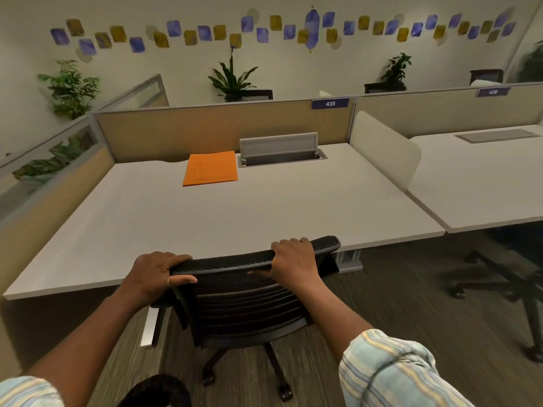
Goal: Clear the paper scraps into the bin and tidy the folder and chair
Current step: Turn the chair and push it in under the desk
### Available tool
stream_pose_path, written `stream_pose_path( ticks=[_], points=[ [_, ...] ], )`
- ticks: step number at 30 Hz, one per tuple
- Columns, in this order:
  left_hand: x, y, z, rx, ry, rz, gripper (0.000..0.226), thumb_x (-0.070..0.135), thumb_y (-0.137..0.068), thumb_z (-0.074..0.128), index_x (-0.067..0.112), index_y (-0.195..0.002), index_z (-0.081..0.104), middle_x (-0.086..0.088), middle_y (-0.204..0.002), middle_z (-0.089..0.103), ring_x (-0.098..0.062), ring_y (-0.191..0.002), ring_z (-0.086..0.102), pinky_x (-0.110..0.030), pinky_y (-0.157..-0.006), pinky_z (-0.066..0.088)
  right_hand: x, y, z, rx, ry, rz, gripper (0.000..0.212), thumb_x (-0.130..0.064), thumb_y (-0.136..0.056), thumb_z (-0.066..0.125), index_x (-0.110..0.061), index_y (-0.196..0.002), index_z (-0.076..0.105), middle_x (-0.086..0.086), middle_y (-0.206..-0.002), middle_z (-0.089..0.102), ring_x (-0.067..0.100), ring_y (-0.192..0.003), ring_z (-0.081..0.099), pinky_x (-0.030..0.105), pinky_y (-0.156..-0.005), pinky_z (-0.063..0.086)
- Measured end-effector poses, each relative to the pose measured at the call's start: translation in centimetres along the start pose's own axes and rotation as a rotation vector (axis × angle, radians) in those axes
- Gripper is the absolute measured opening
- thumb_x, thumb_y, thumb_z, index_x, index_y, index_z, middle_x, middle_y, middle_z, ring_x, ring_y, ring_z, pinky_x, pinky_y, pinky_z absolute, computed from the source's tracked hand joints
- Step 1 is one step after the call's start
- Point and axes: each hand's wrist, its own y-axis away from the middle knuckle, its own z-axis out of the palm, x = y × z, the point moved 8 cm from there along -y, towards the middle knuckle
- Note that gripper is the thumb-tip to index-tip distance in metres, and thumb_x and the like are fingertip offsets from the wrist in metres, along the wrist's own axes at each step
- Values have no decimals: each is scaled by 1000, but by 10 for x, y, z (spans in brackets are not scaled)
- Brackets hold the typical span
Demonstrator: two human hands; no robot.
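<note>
A black mesh office chair [246,306] stands at the front edge of the white desk [176,224], its seat hidden under the desktop. My left hand [155,273] grips the left end of the chair's top rail, and my right hand [293,261] grips the right end. An orange folder [211,168] lies closed and flat at the back middle of the desk, beside the cable tray. No paper scraps and no bin are in view.
An open grey cable tray [279,151] sits behind the folder against the tan partition [205,127]. A white divider [385,151] separates a neighbouring desk [482,177] on the right, with another chair's base [499,280] beneath it. Potted plants line the back.
</note>
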Motion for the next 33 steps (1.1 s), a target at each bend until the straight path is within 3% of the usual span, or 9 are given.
stream_pose_path(
  ticks=[6,13,18,24,33],
  points=[
    [-21,-17,8,-14,-7,-4,104,97,-54,11,34,-122,58,6,-106,70,-18,-95,60,-37,-81,48,-3,-18,-1,27,20,2,79,-94,-61,22,-21,-76,51,-4,-71,56,22,-67,51,38,-73,38],
    [-34,-22,17,47,6,38,96,96,-57,15,37,-117,60,7,-100,71,-20,-89,63,-32,-71,46,-4,-21,10,81,49,20,60,-80,-67,48,-22,-80,58,-3,-75,63,24,-74,60,36,-73,36],
    [-34,-21,18,57,11,37,96,96,-57,13,37,-117,60,7,-98,71,-20,-88,62,-33,-71,46,-4,-22,11,86,59,23,69,-83,-63,30,-23,-82,60,-5,-76,64,22,-75,60,36,-72,37],
    [-35,-21,19,34,14,28,98,95,-58,8,38,-121,58,8,-104,70,-19,-92,61,-33,-73,44,-4,-23,11,79,59,25,74,-87,-60,26,-24,-81,59,-4,-77,64,23,-76,60,36,-70,36],
    [-35,-21,18,80,27,-20,80,80,-75,10,37,-122,58,11,-113,70,-18,-103,62,-35,-78,46,-4,-21,12,61,61,26,68,-85,-64,31,-27,-86,58,-6,-82,64,21,-81,60,37,-75,38]
  ],
)
